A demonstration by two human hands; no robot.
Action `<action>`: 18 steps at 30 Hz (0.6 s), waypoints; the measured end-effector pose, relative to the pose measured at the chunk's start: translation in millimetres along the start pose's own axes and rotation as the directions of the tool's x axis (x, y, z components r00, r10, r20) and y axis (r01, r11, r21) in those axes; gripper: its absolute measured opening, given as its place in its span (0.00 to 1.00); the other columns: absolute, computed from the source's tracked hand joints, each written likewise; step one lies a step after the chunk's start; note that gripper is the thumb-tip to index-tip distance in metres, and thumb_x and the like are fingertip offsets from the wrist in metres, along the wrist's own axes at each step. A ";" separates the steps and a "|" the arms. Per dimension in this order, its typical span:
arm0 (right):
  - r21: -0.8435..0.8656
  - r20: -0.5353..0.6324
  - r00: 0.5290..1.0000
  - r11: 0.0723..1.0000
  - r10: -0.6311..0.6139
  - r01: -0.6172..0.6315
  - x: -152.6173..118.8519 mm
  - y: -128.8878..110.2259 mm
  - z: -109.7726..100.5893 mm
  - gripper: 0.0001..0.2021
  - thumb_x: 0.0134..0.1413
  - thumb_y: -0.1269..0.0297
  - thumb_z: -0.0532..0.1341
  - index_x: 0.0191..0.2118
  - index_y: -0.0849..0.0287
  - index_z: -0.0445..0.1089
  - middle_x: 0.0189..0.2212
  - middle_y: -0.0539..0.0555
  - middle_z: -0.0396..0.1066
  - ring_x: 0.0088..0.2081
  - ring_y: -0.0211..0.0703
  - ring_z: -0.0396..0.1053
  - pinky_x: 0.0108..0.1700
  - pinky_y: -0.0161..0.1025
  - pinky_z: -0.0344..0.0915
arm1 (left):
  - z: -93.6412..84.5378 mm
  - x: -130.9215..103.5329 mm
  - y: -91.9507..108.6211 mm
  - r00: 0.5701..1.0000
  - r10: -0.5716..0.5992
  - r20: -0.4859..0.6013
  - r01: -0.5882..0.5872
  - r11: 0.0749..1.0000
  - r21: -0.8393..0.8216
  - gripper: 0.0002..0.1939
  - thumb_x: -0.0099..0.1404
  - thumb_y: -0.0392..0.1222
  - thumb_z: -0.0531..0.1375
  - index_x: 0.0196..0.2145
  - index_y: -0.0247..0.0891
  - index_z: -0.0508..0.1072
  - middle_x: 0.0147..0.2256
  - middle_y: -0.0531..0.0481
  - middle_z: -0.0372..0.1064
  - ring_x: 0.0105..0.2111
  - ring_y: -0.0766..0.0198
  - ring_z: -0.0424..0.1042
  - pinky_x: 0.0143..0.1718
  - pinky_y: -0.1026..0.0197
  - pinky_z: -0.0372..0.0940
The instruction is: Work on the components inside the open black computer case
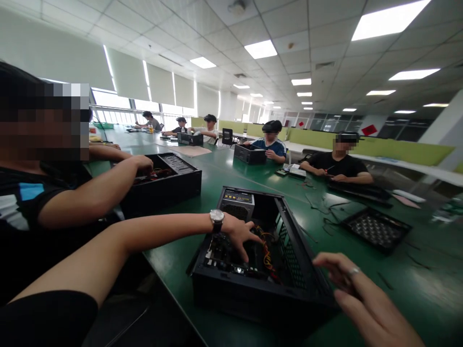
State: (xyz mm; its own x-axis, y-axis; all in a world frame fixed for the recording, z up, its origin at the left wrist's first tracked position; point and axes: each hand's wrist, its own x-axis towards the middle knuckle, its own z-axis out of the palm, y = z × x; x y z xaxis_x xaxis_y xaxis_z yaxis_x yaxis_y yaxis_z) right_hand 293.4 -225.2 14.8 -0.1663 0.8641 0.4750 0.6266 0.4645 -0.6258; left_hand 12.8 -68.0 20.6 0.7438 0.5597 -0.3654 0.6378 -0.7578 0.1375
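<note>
The left hand point(239, 235) spreads its fingers inside the open computer case point(249, 289) on the green table point(171, 272), hiding some dark insides. Colored wires point(266, 253) run beside it. The right hand point(346, 279), loosely curled, is at the case's right edge; I cannot tell if it touches.

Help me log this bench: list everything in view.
Computer cases: four, black, on table
Power supply: one, grey, nearest case
Wires: several, yellow and red, same case
Table: one, green, below
Patterned panel: one, black, right
Thin strips: several, dark, right
Small tabletop items: several, too blurred to count
Partitions: several, green, background
Ceiling lights: many, white, overhead
Blinds: several, pale, left
Other people: six, mixed clothing, around
Watch: one, silver, left wrist
Ring: one, silver, right hand
Left hand: one, bare, in nearest case
Right hand: one, bare, case's edge
</note>
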 end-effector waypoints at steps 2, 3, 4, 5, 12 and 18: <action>-0.014 0.242 0.968 0.997 -0.070 0.075 21.2 -22.5 14.9 0.16 0.54 0.59 0.54 0.46 0.50 0.73 0.45 0.58 0.74 0.46 0.53 0.73 0.47 0.44 0.70 | 10.0 16.5 -4.5 0.999 -0.048 0.002 0.048 0.999 0.002 0.52 0.49 0.64 0.70 0.68 0.58 0.56 0.65 0.40 0.53 0.57 0.33 0.66 0.53 0.40 0.65; -0.028 0.361 0.929 0.994 -0.087 0.104 30.9 -28.3 21.6 0.15 0.56 0.60 0.53 0.46 0.50 0.73 0.46 0.57 0.73 0.48 0.52 0.71 0.50 0.44 0.69 | 12.9 22.2 -6.8 0.998 -0.056 -0.027 0.056 0.998 0.016 0.52 0.49 0.62 0.70 0.68 0.57 0.56 0.65 0.39 0.52 0.57 0.32 0.66 0.53 0.39 0.65; -0.042 0.468 0.879 0.991 -0.095 0.129 40.3 -30.8 27.7 0.14 0.58 0.62 0.53 0.46 0.50 0.72 0.46 0.56 0.72 0.48 0.50 0.70 0.52 0.44 0.67 | 14.3 26.7 -9.4 0.997 -0.055 -0.046 0.056 0.998 0.035 0.52 0.50 0.60 0.70 0.68 0.55 0.55 0.65 0.37 0.53 0.58 0.32 0.65 0.53 0.38 0.64; -0.057 0.561 0.822 0.986 -0.097 0.155 49.9 -30.6 33.4 0.14 0.60 0.63 0.52 0.46 0.51 0.72 0.45 0.55 0.72 0.47 0.49 0.70 0.52 0.43 0.66 | 14.6 30.2 -12.5 0.997 -0.050 -0.051 0.052 0.997 0.048 0.52 0.50 0.58 0.70 0.69 0.53 0.55 0.64 0.36 0.55 0.58 0.32 0.65 0.53 0.37 0.64; -0.375 0.729 0.679 0.880 0.085 0.292 114.4 -4.0 78.0 0.09 0.57 0.73 0.59 0.43 0.60 0.73 0.41 0.60 0.75 0.41 0.50 0.72 0.45 0.42 0.65 | 5.9 34.4 -30.9 0.999 0.036 -0.002 -0.036 0.996 -0.083 0.58 0.36 0.51 0.76 0.65 0.45 0.61 0.58 0.42 0.64 0.56 0.39 0.69 0.57 0.44 0.63; -0.458 0.648 0.745 0.863 0.158 0.215 149.3 25.1 125.5 0.12 0.55 0.71 0.68 0.45 0.62 0.73 0.37 0.55 0.75 0.37 0.45 0.74 0.43 0.45 0.70 | -15.5 -10.8 -36.4 0.985 0.072 -0.154 -0.072 0.997 0.006 0.55 0.42 0.52 0.75 0.65 0.44 0.60 0.53 0.45 0.61 0.52 0.45 0.69 0.56 0.49 0.64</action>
State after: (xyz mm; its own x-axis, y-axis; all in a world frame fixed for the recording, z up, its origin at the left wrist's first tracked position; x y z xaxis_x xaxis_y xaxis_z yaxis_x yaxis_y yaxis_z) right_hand 188.7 -60.2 -7.7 -0.5180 0.8428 -0.1463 0.8535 0.4978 -0.1542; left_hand -15.4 -41.4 33.8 0.8097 0.5487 -0.2082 0.5815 -0.7981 0.1580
